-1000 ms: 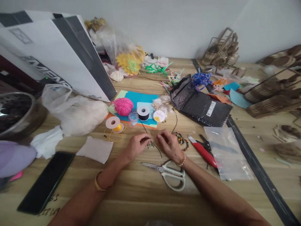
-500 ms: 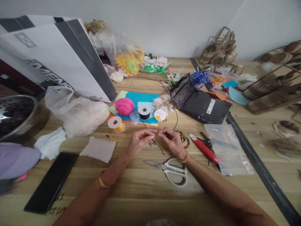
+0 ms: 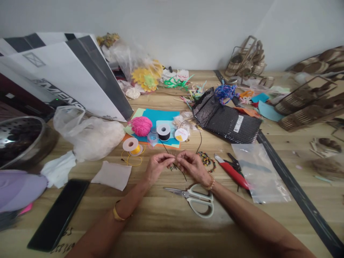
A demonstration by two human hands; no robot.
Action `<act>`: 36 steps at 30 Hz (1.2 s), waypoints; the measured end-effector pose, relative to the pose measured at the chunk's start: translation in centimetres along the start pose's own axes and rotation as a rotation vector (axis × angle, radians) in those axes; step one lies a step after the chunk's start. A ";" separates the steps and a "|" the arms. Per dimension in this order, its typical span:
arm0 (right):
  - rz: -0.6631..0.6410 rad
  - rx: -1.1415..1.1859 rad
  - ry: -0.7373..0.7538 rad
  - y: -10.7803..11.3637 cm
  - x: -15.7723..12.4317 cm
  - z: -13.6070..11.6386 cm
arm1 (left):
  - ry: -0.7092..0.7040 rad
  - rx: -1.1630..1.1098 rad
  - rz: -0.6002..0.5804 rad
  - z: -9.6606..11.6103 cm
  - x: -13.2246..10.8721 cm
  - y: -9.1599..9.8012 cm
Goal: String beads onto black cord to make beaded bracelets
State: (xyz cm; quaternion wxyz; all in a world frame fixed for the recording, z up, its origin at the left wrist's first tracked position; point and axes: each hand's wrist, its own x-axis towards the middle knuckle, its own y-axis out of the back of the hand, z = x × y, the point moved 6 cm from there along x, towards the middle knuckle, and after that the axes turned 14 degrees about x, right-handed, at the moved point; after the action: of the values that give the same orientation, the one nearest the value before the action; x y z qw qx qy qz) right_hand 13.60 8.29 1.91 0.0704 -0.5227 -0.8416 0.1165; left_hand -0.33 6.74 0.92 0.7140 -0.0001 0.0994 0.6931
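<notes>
My left hand (image 3: pixel 158 166) and my right hand (image 3: pixel 192 165) meet at the centre of the table, both closed in a pinch with fingertips almost touching. A thin black cord (image 3: pixel 182 174) runs between them. One stretch comes down from the black spool (image 3: pixel 163 131) behind my left fingers, and a loose end pokes out below. Another stretch curves up from behind my right hand. Small pieces under the fingertips are too small to name. Beaded bracelets (image 3: pixel 209 162) lie beside my right hand. Scissors (image 3: pixel 195 199) with pale green handles rest just below, blades pointing left.
To the left are a yellow cord spool (image 3: pixel 130 145), pink yarn (image 3: pixel 141 126), a white cloth pad (image 3: pixel 112 175) and a phone (image 3: pixel 59 215). To the right lie red-handled pliers (image 3: pixel 235 173), a clear bag (image 3: pixel 260 175) and a black bubble mailer (image 3: pixel 228 118). A paper bag (image 3: pixel 70 75) stands behind.
The fingertips have come closer together, my right hand shifting slightly left. The whole view has tipped a little, so things sit slightly lower in the picture.
</notes>
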 end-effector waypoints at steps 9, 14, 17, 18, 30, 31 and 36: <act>-0.049 -0.070 -0.053 0.0 0.0 0.5 | -0.099 0.132 -0.034 0.2 0.0 0.0; -0.074 -0.110 -0.035 0.0 0.1 -0.5 | -0.091 0.115 0.022 0.7 -0.1 0.3; -0.061 -0.100 0.013 0.3 0.1 -1.3 | -0.082 0.106 0.040 0.8 -0.1 0.6; -0.051 -0.081 0.028 0.5 0.1 -1.6 | -0.086 0.112 0.037 0.8 0.0 0.6; -0.113 0.123 -0.002 1.1 0.3 -2.2 | -0.324 0.531 -0.138 1.1 0.2 0.3; -0.090 0.112 0.002 1.3 0.4 -2.1 | -0.356 0.561 -0.142 1.3 0.1 0.1; 0.065 0.091 0.065 2.6 0.7 -1.8 | -0.542 0.741 -0.168 2.3 -1.0 -1.0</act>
State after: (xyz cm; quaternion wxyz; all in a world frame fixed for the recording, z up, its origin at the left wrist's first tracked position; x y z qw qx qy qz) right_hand 16.01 10.22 2.91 0.1176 -0.5496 -0.8152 0.1397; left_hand 1.00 6.02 3.17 0.7196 0.4282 0.1496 0.5257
